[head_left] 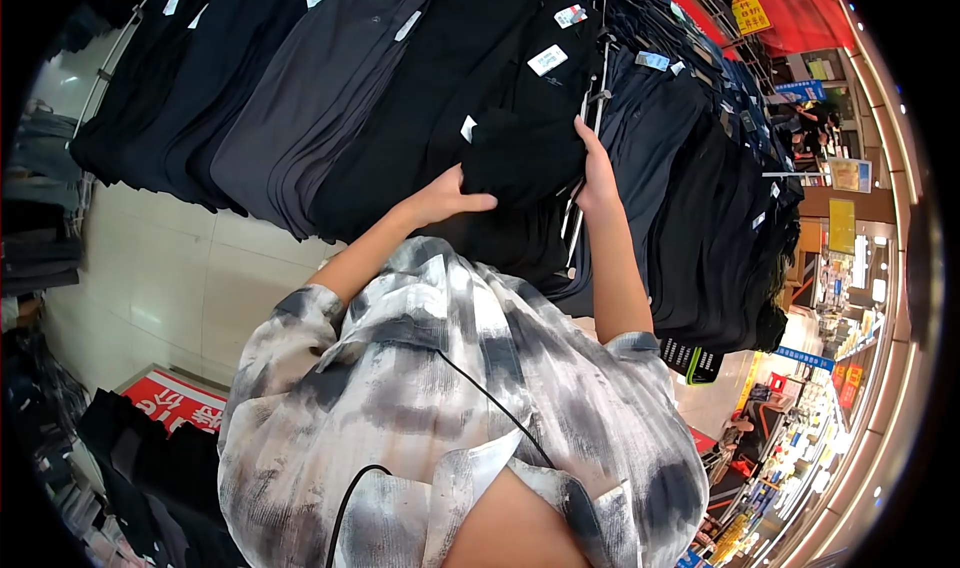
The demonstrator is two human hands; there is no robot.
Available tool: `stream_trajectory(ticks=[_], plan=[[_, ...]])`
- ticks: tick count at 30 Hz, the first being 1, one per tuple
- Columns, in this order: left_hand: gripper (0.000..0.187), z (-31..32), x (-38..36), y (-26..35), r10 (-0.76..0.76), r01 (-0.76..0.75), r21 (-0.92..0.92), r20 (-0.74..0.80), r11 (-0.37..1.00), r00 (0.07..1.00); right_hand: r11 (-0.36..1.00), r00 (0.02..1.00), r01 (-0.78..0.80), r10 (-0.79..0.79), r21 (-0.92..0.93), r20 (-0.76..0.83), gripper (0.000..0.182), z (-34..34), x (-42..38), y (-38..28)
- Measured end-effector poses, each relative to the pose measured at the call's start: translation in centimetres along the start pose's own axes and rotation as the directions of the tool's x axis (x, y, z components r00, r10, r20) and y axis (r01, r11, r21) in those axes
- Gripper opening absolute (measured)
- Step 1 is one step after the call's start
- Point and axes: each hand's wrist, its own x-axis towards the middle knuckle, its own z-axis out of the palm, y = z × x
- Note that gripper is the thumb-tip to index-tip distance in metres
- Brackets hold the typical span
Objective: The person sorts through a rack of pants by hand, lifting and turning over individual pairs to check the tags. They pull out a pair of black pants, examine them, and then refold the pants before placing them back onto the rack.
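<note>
Both hands are at a pair of folded black trousers (525, 153) on top of a stack of black trousers. My left hand (445, 198) is at the near left corner of the fold, its thumb on the cloth and its other fingers partly hidden. Along the right edge of the same fold lies my right hand (597, 173), fingers pointing away from me, close to a metal rack rail (598, 98). A white tag (547, 60) shows on the black cloth just beyond the fold, and a smaller white tag (468, 128) is at its left edge.
Stacks of grey trousers (310, 98) and navy trousers (225, 78) hang over the rack to the left. Dark jeans (690, 168) are stacked right of the rail. A red sign (175, 400) stands low at the left, above the tiled floor (170, 278). Lit shelves are far right.
</note>
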Motion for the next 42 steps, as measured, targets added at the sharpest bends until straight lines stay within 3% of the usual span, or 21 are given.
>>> stream_trajectory(ticks=[2,3,4,6,7,8,9,11,13,14,16,20,21,24,27,31,33,37,42], plan=[[0.056,0.5,0.5,1.1,0.01,-0.006,0.238,-0.013,0.971,1.0,0.999,0.999,-0.042,0.042,0.023,0.008,0.052,0.3,0.1,-0.3],[0.051,1.2,0.5,2.0,-0.009,0.032,0.161,-0.141,0.986,0.99,0.997,0.997,-0.071,0.071,0.019,0.0,0.049,0.6,0.0,-0.6],[0.048,1.0,1.0,1.6,-0.113,0.13,0.057,-0.24,0.99,0.964,0.996,0.998,0.058,-0.061,-0.064,-0.034,0.047,0.0,0.9,-0.2],[0.045,1.2,1.6,1.7,-0.218,0.131,-0.306,-0.271,0.943,0.937,0.923,0.943,0.3,-0.325,-0.24,-0.075,0.042,-2.5,4.0,1.7],[0.044,1.5,1.5,2.6,-0.29,0.176,-0.394,-0.252,0.902,0.923,0.739,0.773,0.554,-0.627,-0.382,-0.092,0.032,-2.0,4.5,2.4],[0.045,1.3,1.7,2.2,-0.355,0.207,-0.511,-0.211,0.834,0.911,0.531,0.596,0.626,-0.798,-0.571,-0.089,0.022,-2.3,4.3,2.8],[0.045,0.7,2.1,1.6,-0.412,0.231,-0.619,-0.165,0.75,0.896,0.51,0.598,0.644,-0.801,-0.57,-0.041,0.017,-1.2,2.6,2.6],[0.047,0.9,2.3,1.9,-0.472,0.245,-0.755,-0.096,0.609,0.877,0.491,0.634,0.676,-0.768,-0.55,0.094,0.006,0.5,0.1,4.0],[0.045,0.9,2.4,1.4,-0.462,0.229,-0.782,-0.085,0.58,0.883,0.534,0.786,0.556,-0.586,-0.636,0.195,0.02,2.0,-1.2,6.2],[0.044,1.0,2.5,1.2,-0.458,0.222,-0.794,-0.079,0.566,0.885,0.583,0.853,0.468,-0.493,-0.664,0.169,0.027,2.8,-1.8,7.1],[0.049,1.4,2.4,1.1,-0.449,0.218,-0.685,-0.177,0.695,0.876,0.512,0.859,0.436,-0.481,-0.74,0.173,0.028,3.4,-1.4,8.6],[0.066,3.0,1.5,2.5,-0.407,0.229,-0.416,-0.413,0.88,0.815,0.553,0.893,0.361,-0.437,-0.751,0.108,0.031,3.9,-0.7,8.6],[0.083,2.6,1.8,1.8,-0.39,0.236,-0.374,-0.418,0.897,0.82,0.552,0.899,0.359,-0.423,-0.752,0.118,0.031,3.8,-0.4,8.5],[0.09,2.5,2.1,0.1,-0.396,0.255,-0.324,-0.513,0.911,0.762,0.542,0.913,0.351,-0.379,-0.764,0.15,0.03,3.8,-0.5,8.4],[0.094,2.5,2.1,-1.1,-0.351,0.235,-0.267,-0.597,0.935,0.722,0.449,0.902,0.369,-0.383,-0.813,0.198,0.027,3.9,-0.3,8.9],[0.08,2.9,1.8,-0.8,-0.241,0.131,-0.219,-0.617,0.967,0.749,0.385,0.89,0.382,-0.398,-0.84,0.222,0.026,4.1,-0.1,9.4],[0.07,2.7,2.1,-1.1,-0.181,0.083,-0.182,-0.628,0.98,0.757,0.537,0.945,0.298,-0.28,-0.789,0.167,0.027,4.6,-0.4,9.0],[0.06,2.7,3.6,-0.2,-0.062,0.105,0.011,-0.748,0.994,0.661,0.789,0.984,0.174,-0.126,-0.589,0.123,0.029,3.8,0.0,10.2],[0.066,2.5,5.5,3.2,0.143,0.068,0.225,-0.795,0.972,0.589,0.827,0.993,0.12,-0.088,-0.549,0.085,0.031,1.7,-1.2,13.5]])
